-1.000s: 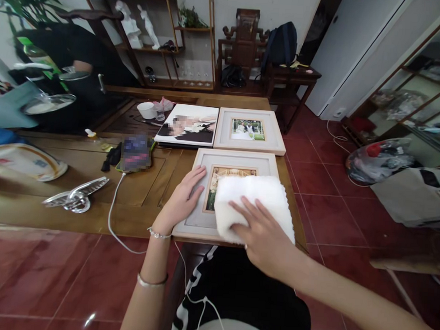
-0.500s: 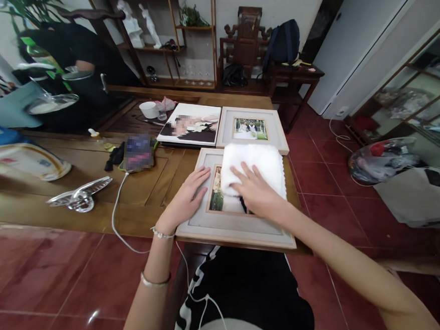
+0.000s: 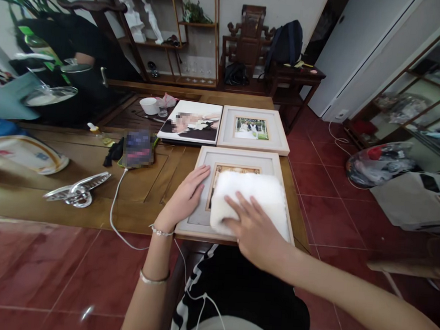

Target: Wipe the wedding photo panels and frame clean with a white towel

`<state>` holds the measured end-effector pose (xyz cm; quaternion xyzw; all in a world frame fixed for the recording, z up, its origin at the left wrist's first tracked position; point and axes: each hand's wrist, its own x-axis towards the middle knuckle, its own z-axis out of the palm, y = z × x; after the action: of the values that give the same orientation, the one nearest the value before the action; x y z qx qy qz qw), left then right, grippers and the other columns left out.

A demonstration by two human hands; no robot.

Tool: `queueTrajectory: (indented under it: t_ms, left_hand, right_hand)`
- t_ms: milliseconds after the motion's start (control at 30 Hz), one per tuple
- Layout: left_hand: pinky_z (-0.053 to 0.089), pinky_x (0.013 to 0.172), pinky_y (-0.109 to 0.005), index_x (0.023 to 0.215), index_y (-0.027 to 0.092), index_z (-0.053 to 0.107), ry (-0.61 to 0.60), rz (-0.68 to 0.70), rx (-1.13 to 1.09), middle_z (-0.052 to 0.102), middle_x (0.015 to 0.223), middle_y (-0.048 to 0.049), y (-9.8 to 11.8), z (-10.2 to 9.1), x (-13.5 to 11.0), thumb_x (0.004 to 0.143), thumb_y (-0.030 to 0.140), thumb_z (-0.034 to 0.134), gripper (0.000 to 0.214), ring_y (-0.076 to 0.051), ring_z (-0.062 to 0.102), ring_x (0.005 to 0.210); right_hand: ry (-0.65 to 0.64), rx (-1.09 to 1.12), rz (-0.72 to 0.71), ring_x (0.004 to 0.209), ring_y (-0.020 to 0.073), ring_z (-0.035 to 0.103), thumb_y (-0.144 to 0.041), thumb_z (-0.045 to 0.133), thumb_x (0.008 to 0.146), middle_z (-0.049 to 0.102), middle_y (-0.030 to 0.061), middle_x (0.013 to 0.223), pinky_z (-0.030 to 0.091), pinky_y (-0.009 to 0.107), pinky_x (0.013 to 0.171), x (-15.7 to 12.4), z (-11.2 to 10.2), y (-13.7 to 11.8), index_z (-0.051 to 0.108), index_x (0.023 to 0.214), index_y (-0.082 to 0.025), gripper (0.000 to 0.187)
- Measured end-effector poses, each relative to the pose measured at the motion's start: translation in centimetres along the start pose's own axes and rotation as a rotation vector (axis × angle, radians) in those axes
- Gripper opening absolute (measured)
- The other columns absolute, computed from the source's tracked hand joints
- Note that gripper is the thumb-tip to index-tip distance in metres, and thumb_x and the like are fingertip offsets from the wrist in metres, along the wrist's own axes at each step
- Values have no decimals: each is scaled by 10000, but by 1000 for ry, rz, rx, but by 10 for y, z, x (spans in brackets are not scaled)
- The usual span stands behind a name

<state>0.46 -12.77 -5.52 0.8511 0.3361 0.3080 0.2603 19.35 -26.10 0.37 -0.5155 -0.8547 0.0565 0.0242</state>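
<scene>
A white-framed picture (image 3: 235, 158) lies flat at the near edge of the wooden table (image 3: 91, 176). My left hand (image 3: 185, 198) rests flat on the frame's left border, fingers stretched out. My right hand (image 3: 255, 228) presses a fluffy white cloth (image 3: 251, 195) onto the glass, fingers spread on top of it. The cloth covers most of the photo and the frame's lower right part.
Behind lie a second framed photo (image 3: 253, 129) and a frameless print (image 3: 192, 122). A phone (image 3: 138, 148) with a white cable, a silver ornament (image 3: 77, 191), a plate (image 3: 21, 152) and a white cup (image 3: 149, 105) sit to the left. Shelves and a chair with a backpack (image 3: 287, 41) stand behind.
My right hand slid the cloth up the frame to its far edge, then pulled it back down toward me. My left hand stayed on the frame's left border.
</scene>
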Motion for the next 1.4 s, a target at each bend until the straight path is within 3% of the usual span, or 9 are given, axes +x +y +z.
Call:
queueTrajectory:
  t_ms: [200, 333, 467, 733, 833, 967, 1100, 1267, 1400]
  left_hand:
    - [242, 1170, -445, 1375, 196, 465, 5, 6, -17, 430, 1468, -90, -1, 0, -1, 951, 233, 349, 441, -197, 331, 1392]
    - [240, 1170, -447, 1377, 213, 460, 11, 2, -24, 429, 1469, -82, 0, -1, -2, 955, 237, 346, 438, -195, 337, 1388]
    - [218, 1178, -425, 1420, 207, 396, 19, -21, -34, 360, 1511, -84, 0, -1, -2, 961, 250, 346, 464, -192, 299, 1406]
    - [223, 1175, -404, 1427, 214, 387, 51, -72, -84, 370, 1510, -71, 3, -1, -3, 987, 324, 299, 462, -190, 326, 1395]
    - [247, 1165, -398, 1443, 213, 357, 75, -110, -121, 386, 1501, -72, 7, -3, -4, 991, 359, 304, 478, -192, 353, 1379]
    - [224, 1173, -401, 1452, 222, 340, 81, -71, -169, 355, 1520, -61, 11, -4, -5, 999, 372, 284, 481, -194, 324, 1394]
    - [208, 1181, -403, 1444, 208, 360, 81, -31, -174, 356, 1519, -66, 12, -5, -4, 1003, 381, 259, 484, -189, 312, 1401]
    - [216, 1181, -419, 1418, 212, 411, 54, -20, -184, 361, 1516, -53, 12, -6, -3, 1005, 392, 235, 484, -192, 316, 1401]
    - [230, 1178, -409, 1411, 199, 423, 53, -38, -144, 398, 1494, -58, 11, -5, -2, 1001, 394, 247, 487, -193, 336, 1392]
  right_hand:
    - [166, -159, 138, 1409, 405, 176, -1, 489, 768, 251, 190, 1535, 211, 637, 1085, 57, 1, 60, 512, 1311, -127, 557]
    - [191, -209, 83, 1417, 414, 124, 4, 513, 778, 211, 191, 1549, 185, 650, 1085, 91, 2, 76, 535, 1275, -116, 512]
    - [92, -246, -29, 1388, 448, 196, -1, 473, 813, 290, 171, 1525, 234, 687, 1045, 97, 5, 60, 567, 1253, -146, 472]
    - [53, -185, -167, 1331, 430, 343, -124, 438, 890, 398, 165, 1464, 336, 646, 1010, 42, -2, 5, 642, 1135, -178, 323]
    - [49, -165, -147, 1333, 421, 344, -118, 476, 861, 386, 169, 1471, 351, 633, 1011, 40, -4, 2, 620, 1169, -168, 343]
    - [115, -215, -45, 1360, 437, 286, -96, 433, 877, 330, 193, 1500, 312, 664, 1025, 64, 2, 6, 617, 1174, -130, 351]
    - [132, -252, -47, 1346, 436, 317, -143, 407, 923, 364, 202, 1477, 306, 663, 1031, 83, 10, 1, 663, 1112, -118, 319]
    - [130, -225, -83, 1315, 409, 384, -179, 392, 946, 433, 202, 1432, 350, 631, 1018, 66, 9, -18, 692, 1069, -146, 326]
    - [79, -157, -190, 1302, 425, 396, -180, 440, 917, 446, 217, 1414, 372, 634, 991, 44, 0, -31, 701, 1039, -154, 289]
